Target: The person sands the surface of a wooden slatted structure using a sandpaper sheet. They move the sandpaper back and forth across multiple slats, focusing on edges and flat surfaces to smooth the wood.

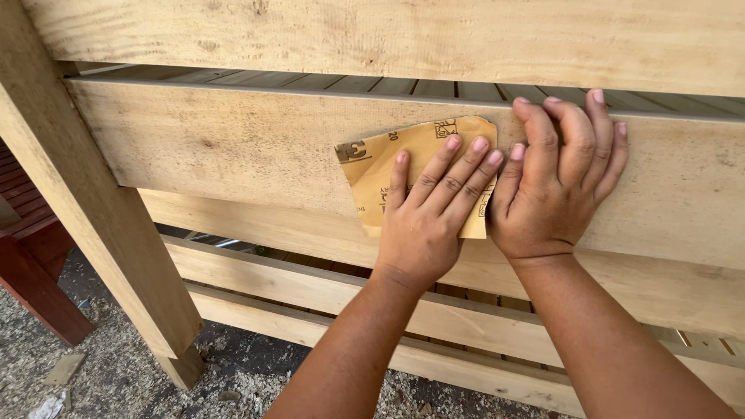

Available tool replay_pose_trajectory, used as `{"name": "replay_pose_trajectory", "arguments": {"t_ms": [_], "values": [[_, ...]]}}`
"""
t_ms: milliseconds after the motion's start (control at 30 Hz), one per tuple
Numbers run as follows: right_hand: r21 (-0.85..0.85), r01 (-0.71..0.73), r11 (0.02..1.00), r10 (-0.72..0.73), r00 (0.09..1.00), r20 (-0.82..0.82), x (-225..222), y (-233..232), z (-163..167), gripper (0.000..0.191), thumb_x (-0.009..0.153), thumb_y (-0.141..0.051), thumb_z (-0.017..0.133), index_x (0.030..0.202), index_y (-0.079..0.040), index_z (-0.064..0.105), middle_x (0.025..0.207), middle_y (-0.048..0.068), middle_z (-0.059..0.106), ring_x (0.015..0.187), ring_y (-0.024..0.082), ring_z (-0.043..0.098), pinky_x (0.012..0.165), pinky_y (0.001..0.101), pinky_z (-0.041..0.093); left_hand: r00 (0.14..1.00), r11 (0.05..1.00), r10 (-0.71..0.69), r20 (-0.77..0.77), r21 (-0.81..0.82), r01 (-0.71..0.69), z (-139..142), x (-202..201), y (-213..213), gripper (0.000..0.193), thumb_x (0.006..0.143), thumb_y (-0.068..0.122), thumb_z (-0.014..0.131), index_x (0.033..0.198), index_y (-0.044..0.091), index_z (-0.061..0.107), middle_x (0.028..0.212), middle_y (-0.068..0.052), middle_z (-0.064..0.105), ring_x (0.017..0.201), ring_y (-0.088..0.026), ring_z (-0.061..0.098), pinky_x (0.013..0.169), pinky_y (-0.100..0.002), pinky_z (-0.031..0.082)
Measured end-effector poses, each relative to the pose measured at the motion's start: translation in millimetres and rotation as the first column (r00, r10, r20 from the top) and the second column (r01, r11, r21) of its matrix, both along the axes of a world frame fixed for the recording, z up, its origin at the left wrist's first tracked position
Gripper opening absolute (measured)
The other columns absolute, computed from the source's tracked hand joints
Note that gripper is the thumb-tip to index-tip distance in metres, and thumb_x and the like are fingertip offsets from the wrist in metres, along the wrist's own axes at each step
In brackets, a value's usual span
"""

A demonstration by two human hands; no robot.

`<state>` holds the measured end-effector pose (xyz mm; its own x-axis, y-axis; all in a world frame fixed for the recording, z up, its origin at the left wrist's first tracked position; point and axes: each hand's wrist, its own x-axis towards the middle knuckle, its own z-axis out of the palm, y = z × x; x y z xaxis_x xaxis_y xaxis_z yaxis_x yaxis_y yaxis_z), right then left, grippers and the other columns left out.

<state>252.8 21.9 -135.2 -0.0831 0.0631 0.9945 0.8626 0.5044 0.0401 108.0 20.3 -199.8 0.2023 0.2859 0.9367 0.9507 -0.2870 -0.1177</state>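
Figure: sanding of a bare timber frame. The left hand, fingers spread, presses flat a yellow sheet of sandpaper against the broad wooden board. The right hand, just beside it, lies flat on the same board, fingers together, their tips at the board's upper edge. The step in hand appears to be rubbing the face; the next stroke calls for even pressure along the grain. Below the wrists, sawdust covers the ground. No containers are visible.
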Motion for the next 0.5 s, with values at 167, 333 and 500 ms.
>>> {"name": "replay_pose_trajectory", "arguments": {"t_ms": [167, 333, 500], "values": [[0.056, 0.069, 0.996, -0.071, 0.997, 0.035, 0, 4, 1, 0.034, 0.116, -0.016, 0.040, 0.144, -0.013, 0.060, 0.142, 0.007, 0.044, 0.151, 0.029, 0.034, 0.130, 0.0548, 0.015, 0.968, 0.983, 0.172, 0.182, 0.038, -0.182, 40, -113, -37, 0.064, 0.101, 0.002, 0.050, 0.160, 0.024, 0.038, 0.169, -0.002, 0.030, 0.158, -0.022, 0.021, 0.128, -0.062, 0.005], [0.031, 0.065, 0.997, -0.066, 0.998, 0.024, 1, 7, -2, 0.031, 0.116, -0.018, 0.043, 0.142, -0.012, 0.059, 0.139, 0.008, 0.045, 0.148, 0.029, 0.035, 0.128, 0.0549, 0.016, 0.723, 0.971, 0.047, 0.689, 0.140, -0.196, 42, -106, -28, 0.060, 0.112, 0.004, 0.048, 0.165, 0.028, 0.034, 0.175, 0.005, 0.027, 0.166, -0.022, 0.017, 0.132, -0.062, 0.001], [0.039, 0.111, 0.993, -0.113, 0.992, 0.051, 4, 10, -3, 0.032, 0.116, -0.016, 0.042, 0.143, -0.012, 0.058, 0.141, 0.008, 0.044, 0.149, 0.028, 0.034, 0.129, 0.0545, 0.015, 0.951, 0.978, 0.206, 0.230, -0.037, -0.203, 17, -21, -13, 0.081, 0.090, -0.010, 0.047, 0.158, 0.033, 0.040, 0.168, 0.008, 0.031, 0.159, -0.014, 0.021, 0.130, -0.058, 0.002]]}}
